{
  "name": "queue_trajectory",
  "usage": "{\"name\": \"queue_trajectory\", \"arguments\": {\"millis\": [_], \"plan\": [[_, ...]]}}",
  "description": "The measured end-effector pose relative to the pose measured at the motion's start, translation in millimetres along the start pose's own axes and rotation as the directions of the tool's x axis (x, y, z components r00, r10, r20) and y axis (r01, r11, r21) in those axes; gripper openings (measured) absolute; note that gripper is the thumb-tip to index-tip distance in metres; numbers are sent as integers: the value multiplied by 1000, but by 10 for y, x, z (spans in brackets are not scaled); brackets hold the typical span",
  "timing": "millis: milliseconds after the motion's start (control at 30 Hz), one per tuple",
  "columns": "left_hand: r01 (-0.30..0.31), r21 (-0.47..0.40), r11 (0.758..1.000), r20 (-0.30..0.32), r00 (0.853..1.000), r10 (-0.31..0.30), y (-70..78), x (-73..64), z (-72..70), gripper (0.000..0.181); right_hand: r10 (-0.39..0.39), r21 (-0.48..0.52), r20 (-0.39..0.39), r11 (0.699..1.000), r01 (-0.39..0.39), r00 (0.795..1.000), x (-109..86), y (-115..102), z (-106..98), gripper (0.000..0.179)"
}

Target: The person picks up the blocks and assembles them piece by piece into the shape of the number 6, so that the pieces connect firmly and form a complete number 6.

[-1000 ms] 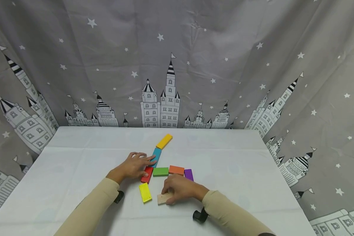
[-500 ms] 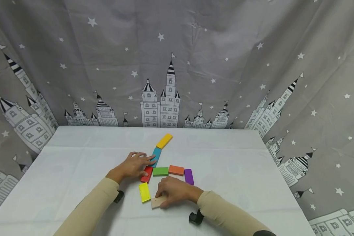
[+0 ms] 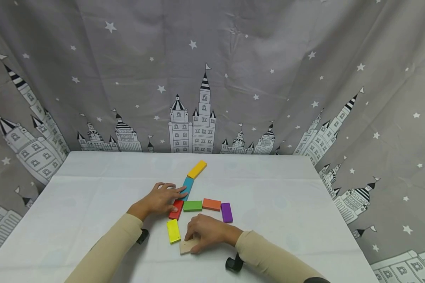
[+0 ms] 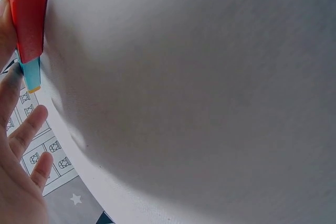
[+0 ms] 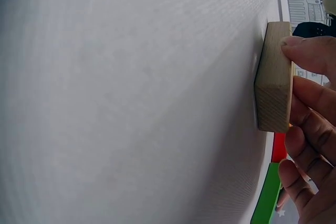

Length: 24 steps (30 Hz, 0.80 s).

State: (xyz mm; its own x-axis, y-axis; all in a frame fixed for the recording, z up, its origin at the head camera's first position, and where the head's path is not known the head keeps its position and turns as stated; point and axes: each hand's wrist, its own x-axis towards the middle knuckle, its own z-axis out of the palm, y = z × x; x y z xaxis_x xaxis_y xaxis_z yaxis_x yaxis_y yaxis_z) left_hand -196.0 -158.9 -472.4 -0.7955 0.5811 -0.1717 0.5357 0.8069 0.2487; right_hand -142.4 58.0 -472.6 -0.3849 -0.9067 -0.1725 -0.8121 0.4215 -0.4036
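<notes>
My right hand (image 3: 210, 231) pinches a plain wooden block (image 3: 187, 247) between thumb and fingers. The block lies on the white table, its left end just below the lower end of a bright yellow block (image 3: 174, 231). In the right wrist view, the thumb presses one edge of the wooden block (image 5: 275, 82). My left hand (image 3: 161, 198) is spread over two more blocks: its thumb rests on the red block (image 3: 174, 215) and a finger touches the blue block (image 3: 189, 184). The red block (image 4: 29, 19) also shows in the left wrist view, partly behind the thumb.
A green block (image 3: 193, 206), an orange block (image 3: 211, 204) and a purple block (image 3: 226, 212) run rightward from the red one. Beyond the blue block lies a golden-yellow block (image 3: 197, 169). A grey curtain (image 3: 255, 47) with castles hangs behind the table (image 3: 287, 188).
My right hand has slid the wooden block left and slightly toward me, close to the bright yellow block, whose lower end shifted slightly left. More of the purple block shows. My left hand stays put.
</notes>
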Motion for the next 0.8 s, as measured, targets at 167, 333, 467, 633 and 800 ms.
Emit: {"name": "queue_trajectory", "arguments": {"millis": [167, 333, 467, 633, 800], "plan": [[8, -8, 1000, 3, 1000, -8, -2, 1, 4, 61, -9, -8, -2, 1000, 9, 1000, 15, -19, 10, 33], [13, -10, 1000, 6, 1000, -13, -2, 8, 7, 61, -12, -21, -12, 1000, 12, 1000, 30, -27, 25, 33], [6, -12, 1000, -2, 1000, -6, 1, 2, 6, 61, -3, -19, -19, 1000, 3, 1000, 34, -29, 28, 33], [-3, -15, 1000, -10, 1000, 3, 4, -12, 3, 60, 9, -22, -33, 1000, -10, 999, 27, -34, 13, 33], [-8, -11, 1000, -9, 1000, 8, 3, -10, -4, 61, 21, -30, -39, 999, -22, 999, 19, -37, -5, 33]]}}
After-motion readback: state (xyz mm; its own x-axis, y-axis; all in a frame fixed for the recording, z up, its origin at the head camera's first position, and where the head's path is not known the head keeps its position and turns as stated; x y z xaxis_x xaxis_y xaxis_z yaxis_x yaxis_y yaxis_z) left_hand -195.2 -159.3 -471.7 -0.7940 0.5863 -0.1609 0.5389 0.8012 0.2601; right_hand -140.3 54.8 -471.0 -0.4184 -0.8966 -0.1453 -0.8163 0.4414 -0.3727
